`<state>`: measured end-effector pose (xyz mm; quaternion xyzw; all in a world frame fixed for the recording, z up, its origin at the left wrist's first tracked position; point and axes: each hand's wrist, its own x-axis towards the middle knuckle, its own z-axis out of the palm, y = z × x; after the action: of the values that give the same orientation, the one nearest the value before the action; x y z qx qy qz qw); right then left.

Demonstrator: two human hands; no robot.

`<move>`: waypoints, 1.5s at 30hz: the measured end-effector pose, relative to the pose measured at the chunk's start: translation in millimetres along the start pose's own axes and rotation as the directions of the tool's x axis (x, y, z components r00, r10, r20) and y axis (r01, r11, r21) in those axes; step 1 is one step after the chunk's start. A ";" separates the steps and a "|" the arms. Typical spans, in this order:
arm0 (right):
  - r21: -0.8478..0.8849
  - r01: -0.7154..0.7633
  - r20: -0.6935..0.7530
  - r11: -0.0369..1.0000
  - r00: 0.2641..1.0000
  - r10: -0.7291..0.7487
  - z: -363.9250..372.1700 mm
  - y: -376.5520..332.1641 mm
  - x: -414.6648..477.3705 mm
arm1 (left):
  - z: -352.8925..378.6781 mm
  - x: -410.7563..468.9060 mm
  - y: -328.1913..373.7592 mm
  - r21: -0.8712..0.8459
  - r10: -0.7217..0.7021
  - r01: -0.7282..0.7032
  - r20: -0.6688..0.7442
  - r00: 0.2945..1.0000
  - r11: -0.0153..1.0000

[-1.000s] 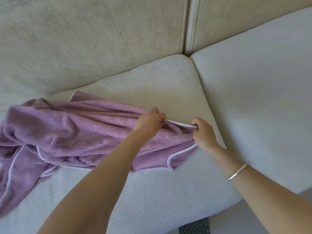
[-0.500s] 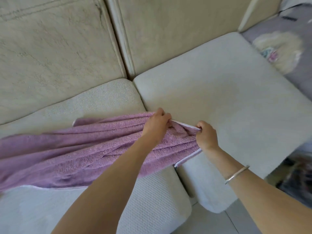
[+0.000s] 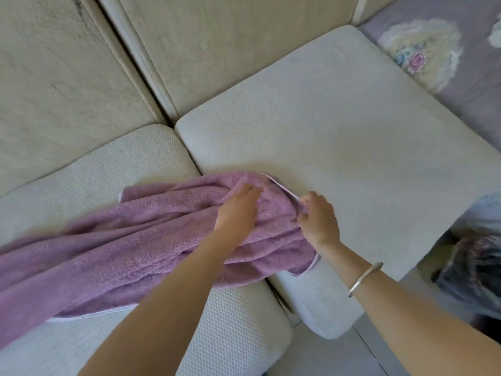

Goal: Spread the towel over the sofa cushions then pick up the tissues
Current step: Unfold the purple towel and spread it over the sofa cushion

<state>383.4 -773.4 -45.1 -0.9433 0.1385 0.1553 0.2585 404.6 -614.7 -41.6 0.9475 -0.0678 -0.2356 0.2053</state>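
Note:
A purple towel point(image 3: 130, 240) with white piping lies bunched across the left seat cushion point(image 3: 89, 172), its right end reaching over the gap onto the right seat cushion point(image 3: 339, 137). My left hand point(image 3: 237, 210) rests on top of the towel's right end, fingers slightly bent. My right hand point(image 3: 317, 217) pinches the towel's white-edged end just right of it. No tissues are in view.
Cream back cushions point(image 3: 217, 42) run behind the seats. A grey floral cover point(image 3: 439, 47) lies at the far right. A dark bag-like object point(image 3: 471, 267) sits on the floor beside the right cushion's front corner. Tiled floor point(image 3: 325, 354) shows below.
Both hands have carried the towel's end rightward, from the left cushion across the gap onto the right cushion. My left hand has loosened from gripping to lying on the fabric.

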 end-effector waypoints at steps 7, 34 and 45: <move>0.074 0.144 0.164 0.987 0.974 -0.155 62.0 -50.7 -19.9 | 9.3 -48.3 -95.0 0.058 -0.229 0.232 -0.052 0.972 0.971; -0.206 0.478 0.400 0.854 0.838 -0.372 192.9 -252.3 20.8 | -31.5 -59.5 -302.7 -0.087 -0.503 0.496 -0.087 0.860 0.864; -0.418 0.484 0.210 0.769 0.875 -0.436 190.5 -245.2 42.4 | -32.5 -46.2 -300.6 -0.212 -0.367 0.326 -0.194 0.910 0.921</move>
<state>463.7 -477.0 -107.4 -0.9729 -0.1504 0.1626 0.0656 389.0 -320.2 -122.6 0.9435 0.1470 -0.1622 0.2489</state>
